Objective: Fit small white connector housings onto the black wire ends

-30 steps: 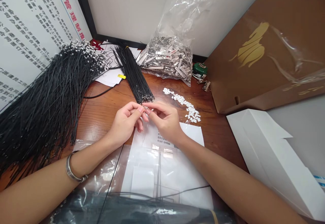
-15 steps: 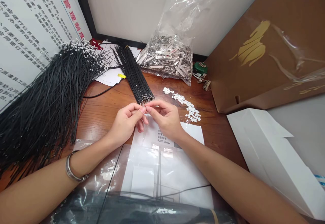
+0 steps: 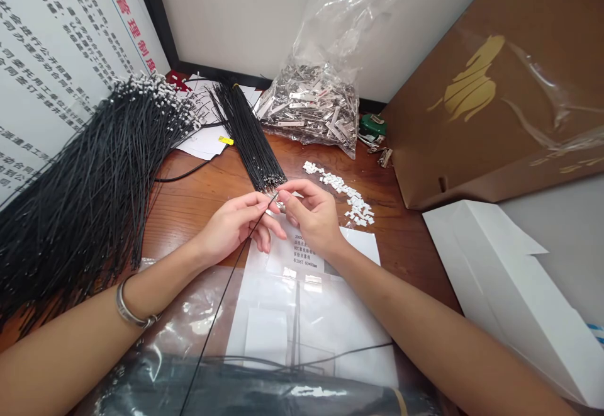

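Observation:
A thin black wire (image 3: pixel 221 303) runs from between my hands down to the bottom of the head view. My left hand (image 3: pixel 236 224) is closed with thumb and forefinger on the wire near its upper end, the other fingers loosely curled. Beside it, my right hand (image 3: pixel 309 211) pinches the tip of the same wire between thumb and forefinger; the end piece itself is too small to make out. Just beyond the fingertips lie the ends of a tied bundle of black wires (image 3: pixel 252 145). White connector housings (image 3: pixel 346 191) are scattered to the right of my right hand.
A large pile of black wires with white ends (image 3: pixel 94 177) fills the left side. Behind stands a plastic bag of metal clips (image 3: pixel 311 104), with a green tape measure (image 3: pixel 372 126) beside it. At right are a brown box (image 3: pixel 472 89) and white box (image 3: pixel 509 290). Bagged wires (image 3: pixel 283 394) lie in front.
My hands have drawn slightly apart at the fingertips, and more of the wire's upper end now shows between them. My right hand has shifted slightly up and right.

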`<action>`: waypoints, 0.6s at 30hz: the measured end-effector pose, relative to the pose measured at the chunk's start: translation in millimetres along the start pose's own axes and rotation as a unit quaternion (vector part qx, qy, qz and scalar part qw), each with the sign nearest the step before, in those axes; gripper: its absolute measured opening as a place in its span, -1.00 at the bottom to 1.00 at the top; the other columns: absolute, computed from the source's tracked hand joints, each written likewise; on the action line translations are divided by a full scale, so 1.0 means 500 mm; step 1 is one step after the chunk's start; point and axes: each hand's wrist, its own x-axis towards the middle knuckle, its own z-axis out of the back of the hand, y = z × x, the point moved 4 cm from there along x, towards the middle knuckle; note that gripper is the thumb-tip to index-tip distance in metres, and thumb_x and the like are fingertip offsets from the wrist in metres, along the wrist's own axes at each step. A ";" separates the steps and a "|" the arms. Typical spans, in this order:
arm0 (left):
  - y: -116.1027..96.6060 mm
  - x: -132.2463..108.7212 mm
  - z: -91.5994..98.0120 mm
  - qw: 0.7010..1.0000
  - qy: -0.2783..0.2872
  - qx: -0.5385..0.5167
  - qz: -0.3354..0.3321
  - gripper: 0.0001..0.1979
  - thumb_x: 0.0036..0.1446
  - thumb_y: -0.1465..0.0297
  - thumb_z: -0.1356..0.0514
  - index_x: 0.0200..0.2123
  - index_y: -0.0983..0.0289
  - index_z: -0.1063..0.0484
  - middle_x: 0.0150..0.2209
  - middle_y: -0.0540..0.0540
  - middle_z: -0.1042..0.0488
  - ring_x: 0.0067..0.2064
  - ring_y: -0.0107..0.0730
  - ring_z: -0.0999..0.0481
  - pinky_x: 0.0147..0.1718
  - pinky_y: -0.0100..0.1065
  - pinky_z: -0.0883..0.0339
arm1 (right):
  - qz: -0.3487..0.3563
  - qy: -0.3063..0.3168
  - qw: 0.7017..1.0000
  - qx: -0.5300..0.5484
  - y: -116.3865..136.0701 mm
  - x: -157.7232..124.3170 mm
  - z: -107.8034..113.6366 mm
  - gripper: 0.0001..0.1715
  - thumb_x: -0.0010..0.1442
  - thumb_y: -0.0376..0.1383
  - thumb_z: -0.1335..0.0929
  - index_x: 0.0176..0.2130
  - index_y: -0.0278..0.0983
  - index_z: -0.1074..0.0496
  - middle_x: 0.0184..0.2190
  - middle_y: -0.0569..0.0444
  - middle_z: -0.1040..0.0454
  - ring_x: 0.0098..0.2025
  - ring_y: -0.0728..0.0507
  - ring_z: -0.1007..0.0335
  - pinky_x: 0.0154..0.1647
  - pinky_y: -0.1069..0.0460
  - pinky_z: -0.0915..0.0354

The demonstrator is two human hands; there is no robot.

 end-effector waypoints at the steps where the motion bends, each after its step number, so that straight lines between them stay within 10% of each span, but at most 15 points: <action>1: 0.000 0.000 0.000 1.000 0.006 0.002 0.000 -0.76 0.07 0.23 -0.25 -0.39 0.29 -0.35 -0.52 0.13 -0.58 -0.62 -0.41 -0.47 -0.59 -0.41 -0.33 | 0.000 -0.001 1.000 0.002 0.000 0.000 0.000 -0.63 0.02 -0.01 -0.46 -0.34 -0.24 -0.43 -0.58 0.19 -0.35 -0.58 0.04 -0.23 -0.58 0.09 -0.18; 18: -0.001 0.000 0.005 1.000 -0.021 -0.005 -0.011 -0.73 0.01 0.25 -0.32 -0.43 0.29 -0.34 -0.52 0.11 -0.58 -0.60 -0.45 -0.48 -0.60 -0.46 -0.32 | -0.022 0.017 1.000 -0.003 -0.003 0.000 0.001 -0.73 -0.01 -0.12 -0.48 -0.36 -0.26 -0.50 -0.54 0.14 -0.43 -0.56 0.04 -0.24 -0.61 0.09 -0.15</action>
